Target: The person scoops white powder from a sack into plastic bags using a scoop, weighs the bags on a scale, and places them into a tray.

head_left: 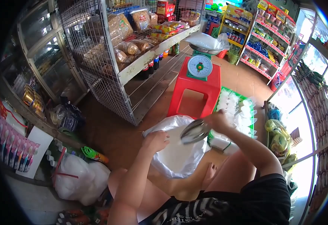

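Between my knees stands a wide white plastic bag (158, 162), its mouth spread open around a pale, loose, fine-grained content (173, 150). My left hand (156, 141) is at the left rim of this bag, its fingers curled over the plastic. My right hand (217, 122) grips a shiny metal bowl (194, 132), slightly blurred and tilted above the right part of the bag. Past it, a green dial scale (200, 66) sits on a red plastic stool (179, 88). A filled clear bag (205, 40) rests on the scale's pan.
Right of the stool, a green crate (224, 90) holds several small white bags. A wire-mesh shelf (109, 56) with bread stands at the left. Large stuffed white bags (79, 176) and a green-orange can (94, 154) are near my left side. Snack racks (265, 45) stand farther back.
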Demonstrator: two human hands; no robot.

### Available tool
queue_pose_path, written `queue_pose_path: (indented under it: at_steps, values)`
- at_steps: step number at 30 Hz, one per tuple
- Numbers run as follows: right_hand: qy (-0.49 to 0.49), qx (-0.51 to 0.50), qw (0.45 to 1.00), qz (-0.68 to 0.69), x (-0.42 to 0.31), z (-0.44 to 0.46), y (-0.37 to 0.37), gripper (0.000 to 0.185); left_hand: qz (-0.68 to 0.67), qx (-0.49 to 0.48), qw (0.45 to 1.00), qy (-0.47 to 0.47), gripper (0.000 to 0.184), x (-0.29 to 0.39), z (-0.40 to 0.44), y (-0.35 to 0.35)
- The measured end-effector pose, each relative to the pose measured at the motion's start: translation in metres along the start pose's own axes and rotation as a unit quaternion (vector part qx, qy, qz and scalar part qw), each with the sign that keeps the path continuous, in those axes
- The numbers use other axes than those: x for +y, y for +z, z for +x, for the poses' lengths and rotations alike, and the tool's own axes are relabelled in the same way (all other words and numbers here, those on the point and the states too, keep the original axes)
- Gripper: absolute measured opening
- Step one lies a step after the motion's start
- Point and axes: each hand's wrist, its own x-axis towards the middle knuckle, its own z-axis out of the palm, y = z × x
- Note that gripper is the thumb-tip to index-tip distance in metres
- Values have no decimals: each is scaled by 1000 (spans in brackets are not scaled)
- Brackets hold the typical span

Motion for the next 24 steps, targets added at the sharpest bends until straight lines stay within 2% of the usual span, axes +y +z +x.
queue_pose_path:
  at_steps: [1, 2, 3, 4, 5, 7, 8, 9, 10, 11, 12, 13, 15, 16, 17, 19, 20, 21, 23, 24]
  values:
    - [-35, -133, 955, -261, -35, 4, 14, 30, 8, -8, 1000, -3, 34, 0, 0, 1]
    - [-20, -246, 941, -233, -49, 5, 40, 38, 7, -7, 1000, -4, 34, 1, 0, 4]
    - [-147, -141, 955, -217, -67, 6, 36, 37, -15, -22, 1000, -4, 34, 1, -1, 9]
    - [-269, -27, 942, -198, -84, 12, 24, 36, -32, -34, 999, -1, 34, 0, 2, 8]
    - [-231, -53, 945, -226, -78, 40, 8, 33, -18, -35, 999, 9, 35, 0, 3, 10]
    - [-89, 15, 992, -90, -50, 91, -37, 28, -20, -36, 999, 19, 35, 3, 1, 6]
    - [6, 39, 991, -128, -20, 117, -53, 22, -24, -38, 999, 24, 35, 4, 1, 4]
    - [171, 79, 980, -68, -36, 145, -100, 24, -17, -42, 999, 31, 36, 1, 3, 8]
    - [206, 248, 942, 92, 22, 176, -103, 34, -16, -38, 999, 33, 36, 2, 3, 6]
    - [241, 386, 881, 132, 10, 196, -143, 55, -15, -41, 998, 35, 37, 5, 1, 2]
    - [284, 474, 825, 117, 23, 216, -167, 72, -13, -43, 998, 38, 37, 8, 0, 0]
    - [285, 480, 821, 117, 11, 224, -196, 79, -13, -39, 998, 38, 37, 8, 0, 1]
    - [365, 394, 842, 43, -40, 231, -236, 82, -10, -36, 998, 42, 37, 9, 3, 2]
    - [378, 358, 854, -14, -15, 245, -240, 76, -6, -40, 998, 44, 37, 9, 4, 3]
    - [377, 359, 854, -12, 6, 254, -243, 76, -4, -38, 998, 43, 37, 8, 4, 4]
    - [438, 332, 827, 115, 34, 265, -243, 65, -22, -48, 998, 40, 37, 10, 6, 5]
    - [437, 360, 818, 100, 45, 267, -237, 59, -29, -52, 997, 39, 37, 12, 6, 3]
    - [436, 361, 818, 101, 56, 271, -232, 59, -28, -51, 998, 39, 37, 11, 7, 4]
    - [444, 320, 802, 239, 96, 282, -225, 57, -35, -57, 997, 47, 37, 9, 8, 7]
    - [443, 320, 802, 240, 106, 284, -224, 57, -34, -56, 997, 46, 37, 8, 7, 7]
